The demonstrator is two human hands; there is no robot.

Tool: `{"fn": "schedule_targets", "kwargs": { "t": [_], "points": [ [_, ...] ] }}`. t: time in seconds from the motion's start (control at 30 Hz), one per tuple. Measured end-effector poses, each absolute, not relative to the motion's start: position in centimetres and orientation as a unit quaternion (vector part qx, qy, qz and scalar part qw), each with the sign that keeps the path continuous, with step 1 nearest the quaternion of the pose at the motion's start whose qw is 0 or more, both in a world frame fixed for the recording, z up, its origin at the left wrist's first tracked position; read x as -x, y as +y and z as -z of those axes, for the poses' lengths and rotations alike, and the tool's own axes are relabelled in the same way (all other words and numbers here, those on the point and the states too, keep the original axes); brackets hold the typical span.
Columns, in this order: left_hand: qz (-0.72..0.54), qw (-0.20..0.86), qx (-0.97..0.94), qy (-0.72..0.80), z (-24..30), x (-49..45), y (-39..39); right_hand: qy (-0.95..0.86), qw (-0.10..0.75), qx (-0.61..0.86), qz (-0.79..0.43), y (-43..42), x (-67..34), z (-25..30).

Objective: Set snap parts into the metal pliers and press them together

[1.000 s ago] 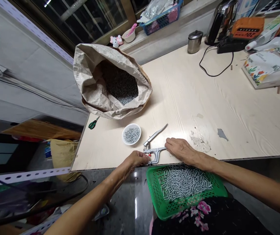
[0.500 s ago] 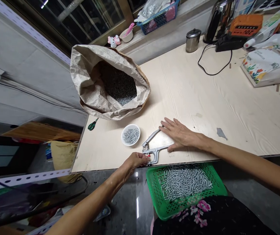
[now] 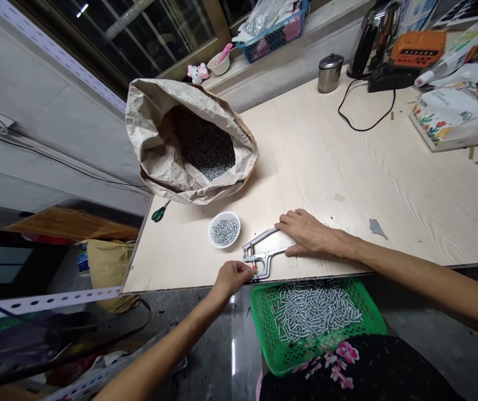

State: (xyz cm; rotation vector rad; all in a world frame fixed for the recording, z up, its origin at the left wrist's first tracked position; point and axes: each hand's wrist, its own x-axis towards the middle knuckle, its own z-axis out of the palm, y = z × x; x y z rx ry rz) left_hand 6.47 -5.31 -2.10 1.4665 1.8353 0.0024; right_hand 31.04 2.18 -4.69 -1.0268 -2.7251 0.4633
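Grey snap-fastener pliers (image 3: pixel 266 257) lie near the table's front edge, their jaw with a spring and a red tip on the left. My right hand (image 3: pixel 303 231) is wrapped round the two handles, its fingers curled over the upper one and its thumb at the lower one. At the jaw, my left hand (image 3: pixel 237 274) has thumb and fingertips pinched together; whatever sits between them is too small to make out. Just behind the pliers stands a white bowl (image 3: pixel 224 229) of small silver metal pieces. Below the table edge, a green basket (image 3: pixel 259 328) holds many similar pieces.
A large woven sack (image 3: pixel 147 133) with more metal pieces stands open at the back left. Green-handled scissors (image 3: pixel 159 213) lie by the left edge. Farther right are a metal canister (image 3: pixel 330 73), an electric kettle (image 3: pixel 375 42), a black cable and a tissue pack (image 3: pixel 443 117).
The fingers of my right hand have curled in from a spread position, and the upper handle has come down a little towards the lower one. My left hand stays at the jaw.
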Motion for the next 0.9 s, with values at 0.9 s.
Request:
{"fn": "schedule_targets", "kwargs": {
  "t": [0.9],
  "points": [
    [-0.088,0.164,-0.838,0.513,3.2,-12.0,-1.4,-0.901,0.162,0.364,-0.173,1.5,-31.7,6.5]
  ]
}}
